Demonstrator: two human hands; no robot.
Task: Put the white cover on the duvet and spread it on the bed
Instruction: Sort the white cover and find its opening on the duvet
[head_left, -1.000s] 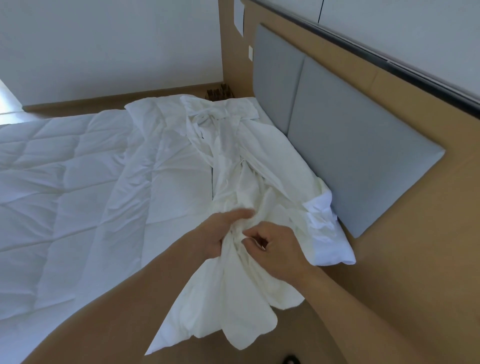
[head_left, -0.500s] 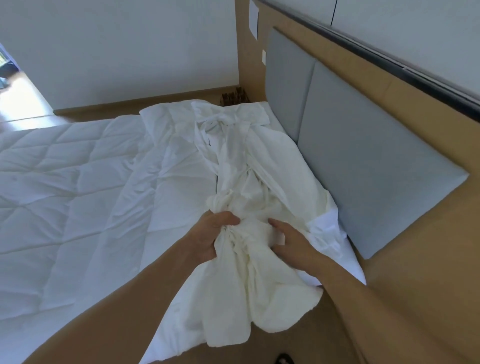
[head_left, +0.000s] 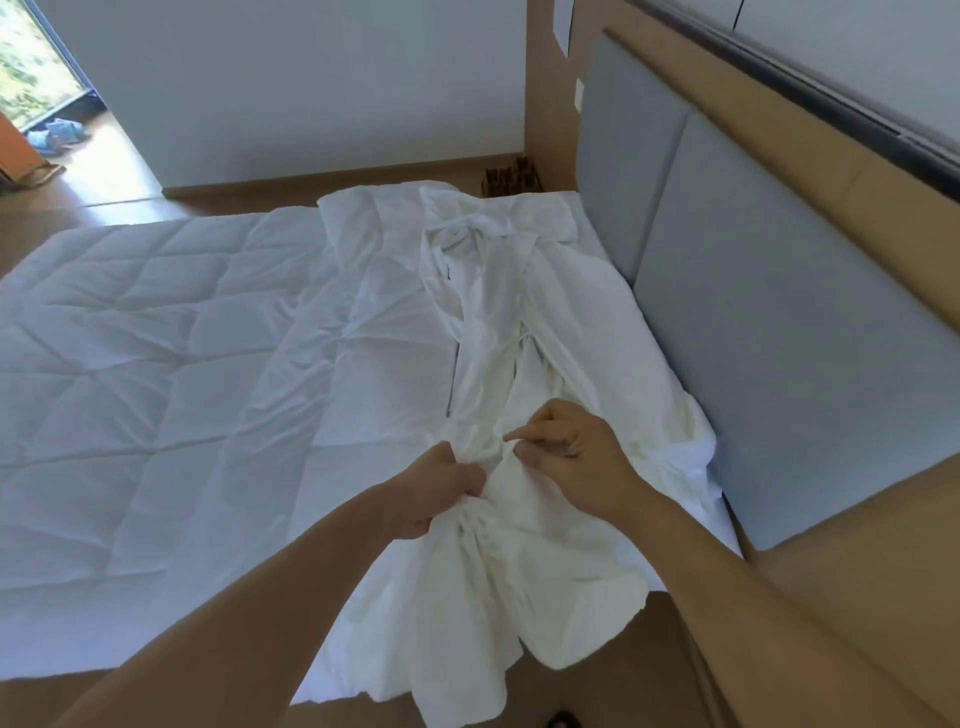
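Gathering the cover (head_left: 498, 597) appears to be the step in hand, so the task is judged to be at an early stage. The duvet (head_left: 156, 364) lies spread and bare on the bed (head_left: 721, 519), its quilting exposed, and no part of it is visibly inside the cover. The cover lies bunched in a long crumpled strip along the head end, next to the headboard (head_left: 779, 338), with its near end hanging off the bed side. The left hand (head_left: 441, 488) clenches a gathered bunch of the cover. The right hand (head_left: 576, 457), just beside it, pinches a fold of the same cloth between thumb and forefinger. Steps judged to remain: locate the opening, feed the duvet in, seat the corners, close the cover, spread it flat. No brand, label or writing is readable; a small dark mark on the far part of the cover is too small to identify.
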